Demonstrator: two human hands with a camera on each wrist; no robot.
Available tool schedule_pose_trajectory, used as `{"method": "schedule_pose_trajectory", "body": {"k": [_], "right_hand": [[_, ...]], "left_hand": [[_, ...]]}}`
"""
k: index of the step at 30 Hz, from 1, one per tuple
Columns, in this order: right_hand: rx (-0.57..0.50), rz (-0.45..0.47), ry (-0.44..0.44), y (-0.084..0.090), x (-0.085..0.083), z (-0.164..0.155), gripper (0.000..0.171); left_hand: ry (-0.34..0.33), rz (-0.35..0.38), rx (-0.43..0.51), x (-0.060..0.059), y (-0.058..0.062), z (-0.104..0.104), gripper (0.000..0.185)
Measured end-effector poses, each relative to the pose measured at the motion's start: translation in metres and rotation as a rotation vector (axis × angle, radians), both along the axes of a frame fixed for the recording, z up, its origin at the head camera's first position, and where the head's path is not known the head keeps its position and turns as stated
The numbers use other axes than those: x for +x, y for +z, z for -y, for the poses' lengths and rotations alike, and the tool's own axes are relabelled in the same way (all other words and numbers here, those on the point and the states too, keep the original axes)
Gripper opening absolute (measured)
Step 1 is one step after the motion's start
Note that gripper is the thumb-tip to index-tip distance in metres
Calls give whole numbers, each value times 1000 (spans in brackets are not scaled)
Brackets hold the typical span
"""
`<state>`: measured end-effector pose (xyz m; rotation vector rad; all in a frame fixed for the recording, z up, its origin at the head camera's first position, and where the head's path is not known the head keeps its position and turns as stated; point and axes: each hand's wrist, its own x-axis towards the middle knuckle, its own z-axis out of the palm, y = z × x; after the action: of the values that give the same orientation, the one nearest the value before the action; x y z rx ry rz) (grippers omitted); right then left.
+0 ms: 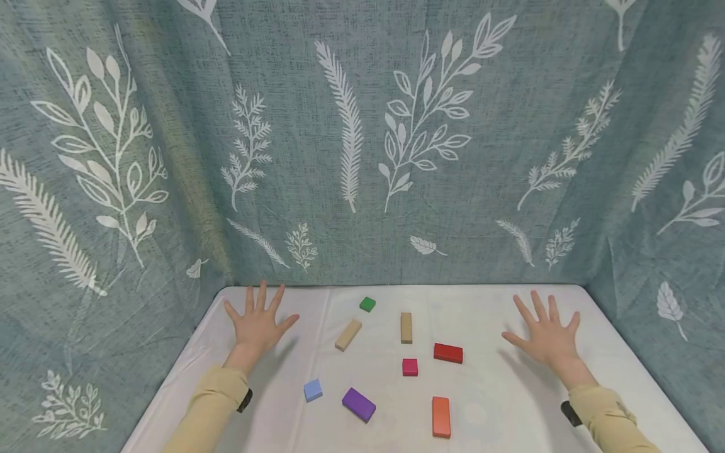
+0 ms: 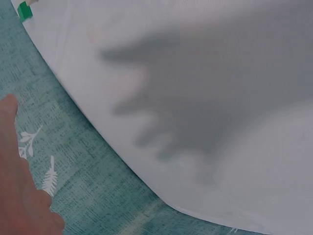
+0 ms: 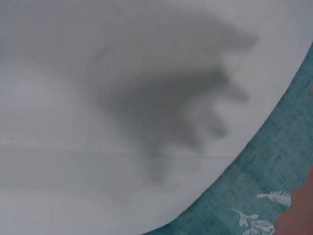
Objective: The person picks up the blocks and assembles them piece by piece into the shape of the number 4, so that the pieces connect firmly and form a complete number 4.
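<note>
Wooden blocks in eight colours lie scattered on a white-covered table (image 1: 493,409) while a person holds both hands spread above it, fingers straight and splayed, gripping nothing. The left hand (image 1: 257,321) hovers over the far left of the cloth, the right hand (image 1: 548,338) over the far right; both wrist views show only a splayed shadow on the cloth, so the palms appear to hang clear of the surface, though I cannot tell by how much.

Between the hands, well apart from either, sit the pieces: a small green cube (image 1: 367,304) at the back, a tan bar (image 1: 348,334) lying slantwise nearest the left hand, a second tan bar (image 1: 406,328) lying lengthwise away from the person, a red block (image 1: 448,353) nearest the right hand, a magenta cube (image 1: 410,367), a pale blue cube (image 1: 313,390), a purple block (image 1: 359,404) and an orange block (image 1: 441,416) at the near edge. None touches another.

By their look these are painted wood: light, rigid, not fragile, with smooth faces that could slip if pinched at a corner. The bars and oblong blocks seem best taken across their two long sides, thumb opposite fingers; the cubes by any opposing pair of faces. The soft cloth may wrinkle if a piece is dragged, so lifting looks safer than sliding.

A teal curtain (image 1: 362,126) printed with white leaves encloses the table on three sides.
</note>
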<state>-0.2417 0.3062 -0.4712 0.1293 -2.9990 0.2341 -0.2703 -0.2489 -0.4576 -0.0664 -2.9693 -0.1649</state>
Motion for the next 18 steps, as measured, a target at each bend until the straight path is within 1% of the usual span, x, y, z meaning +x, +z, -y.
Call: {"method": "schedule_pose_trajectory", "body": {"k": [4, 6, 7, 10, 18], "right_hand": [[4, -5, 7, -1, 1, 5, 88], [5, -7, 10, -1, 2, 7, 88], [6, -9, 11, -1, 2, 8, 88], [4, -18, 16, -1, 3, 10, 87], [-15, -6, 12, -2, 11, 14, 88]], "left_hand": [[-11, -13, 24, 2, -1, -2, 85], [-14, -8, 31, 2, -2, -3, 82], [-13, 14, 41, 5, 2, -6, 81], [-12, 34, 39, 5, 2, -7, 79], [-29, 41, 60, 9, 1, -11, 81]]}}
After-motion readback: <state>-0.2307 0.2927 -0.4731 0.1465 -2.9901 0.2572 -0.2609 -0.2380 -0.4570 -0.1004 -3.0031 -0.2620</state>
